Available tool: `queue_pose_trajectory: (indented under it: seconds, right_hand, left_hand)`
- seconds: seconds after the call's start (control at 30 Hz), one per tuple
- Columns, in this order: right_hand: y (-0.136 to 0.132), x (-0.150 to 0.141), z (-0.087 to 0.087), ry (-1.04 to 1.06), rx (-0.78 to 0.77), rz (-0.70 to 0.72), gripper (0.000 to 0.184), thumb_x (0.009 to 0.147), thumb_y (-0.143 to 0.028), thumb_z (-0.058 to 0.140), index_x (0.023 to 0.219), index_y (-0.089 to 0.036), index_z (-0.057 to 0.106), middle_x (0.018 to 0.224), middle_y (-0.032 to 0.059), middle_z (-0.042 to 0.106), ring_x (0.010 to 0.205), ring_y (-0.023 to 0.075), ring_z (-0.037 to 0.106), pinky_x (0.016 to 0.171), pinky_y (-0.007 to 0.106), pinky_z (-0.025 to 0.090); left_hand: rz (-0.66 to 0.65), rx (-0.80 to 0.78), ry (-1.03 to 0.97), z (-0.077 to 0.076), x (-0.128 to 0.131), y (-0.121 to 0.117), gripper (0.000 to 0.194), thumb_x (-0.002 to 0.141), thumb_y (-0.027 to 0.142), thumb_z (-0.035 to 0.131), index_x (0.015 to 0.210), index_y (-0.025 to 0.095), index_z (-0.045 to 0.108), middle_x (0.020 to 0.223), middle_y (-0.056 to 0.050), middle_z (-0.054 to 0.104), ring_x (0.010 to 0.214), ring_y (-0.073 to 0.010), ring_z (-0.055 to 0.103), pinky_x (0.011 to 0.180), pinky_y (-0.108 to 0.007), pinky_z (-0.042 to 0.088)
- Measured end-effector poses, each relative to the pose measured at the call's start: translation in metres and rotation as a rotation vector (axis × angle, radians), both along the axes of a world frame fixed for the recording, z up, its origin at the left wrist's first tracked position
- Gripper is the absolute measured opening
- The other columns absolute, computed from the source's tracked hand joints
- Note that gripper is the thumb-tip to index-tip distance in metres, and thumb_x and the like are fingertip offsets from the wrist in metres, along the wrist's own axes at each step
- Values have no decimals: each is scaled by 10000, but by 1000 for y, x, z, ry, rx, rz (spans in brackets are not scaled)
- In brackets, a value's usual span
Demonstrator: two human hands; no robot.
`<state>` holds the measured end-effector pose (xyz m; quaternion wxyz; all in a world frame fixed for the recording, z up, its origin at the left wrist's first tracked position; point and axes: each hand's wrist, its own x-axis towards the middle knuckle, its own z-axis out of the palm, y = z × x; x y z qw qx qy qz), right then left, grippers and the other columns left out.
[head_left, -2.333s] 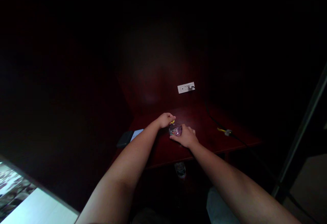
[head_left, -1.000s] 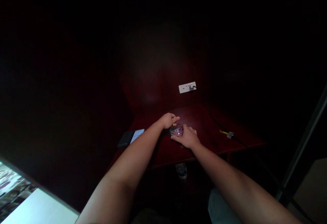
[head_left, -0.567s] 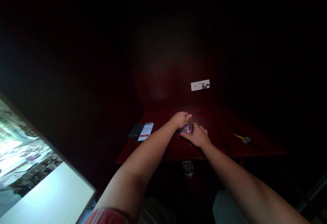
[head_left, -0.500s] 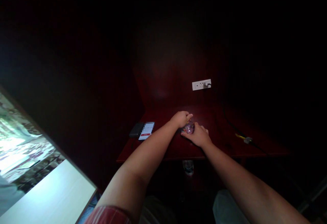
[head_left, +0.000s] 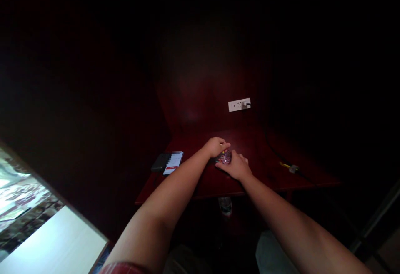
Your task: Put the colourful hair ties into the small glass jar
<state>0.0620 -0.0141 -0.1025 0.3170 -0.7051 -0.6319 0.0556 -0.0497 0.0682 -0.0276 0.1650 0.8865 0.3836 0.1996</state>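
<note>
A small, clear rounded container [head_left: 226, 157] with multicoloured bits inside rests on the dark red table [head_left: 256, 178], partly covered by both hands. My right hand [head_left: 238, 166] is wrapped round its near right side, thumb towards the front. Over the far left of the container, my left hand [head_left: 216, 146] is closed, with its fingers curled at the container's top. A tiny yellow-orange spot shows just below those fingers. Whatever they pinch, if anything, is too small and dark to make out.
Left of my forearm lie a phone [head_left: 173, 163] with a lit screen and a dark box-like object [head_left: 160, 162]. A wall socket [head_left: 239, 105] holds a plug. A cable with a yellow-and-grey connector [head_left: 293, 168] lies on the right. A pale tabletop [head_left: 59, 240] is at lower left.
The whole view has shifted slightly, so things sit a little further left. My left fingers have moved slightly over the container, and a yellow-orange spot now shows beneath them. The right hand keeps its hold.
</note>
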Motion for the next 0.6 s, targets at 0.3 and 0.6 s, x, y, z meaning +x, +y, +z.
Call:
queue_pose_trajectory:
  seconds: [0.3,0.6]
  right_hand:
    - [-1,0,0,19,30,2,711,604,-726,606,1054,-183,511,1007,124,631,1016,316,554,834,386,362]
    - [-1,0,-1,27,40,2,719,599,-724,611,1058,-181,505,1004,127,630,1009,309,555,835,374,356]
  left_hand:
    - [16,-132,-44,4,-2,0,420,824,489,485,754,127,686,677,-35,668,541,-97,497,528,-216,363]
    - [29,-288,-204,1,0,4,341,862,404,453,717,118,568,609,1,565,493,-68,462,505,-195,379]
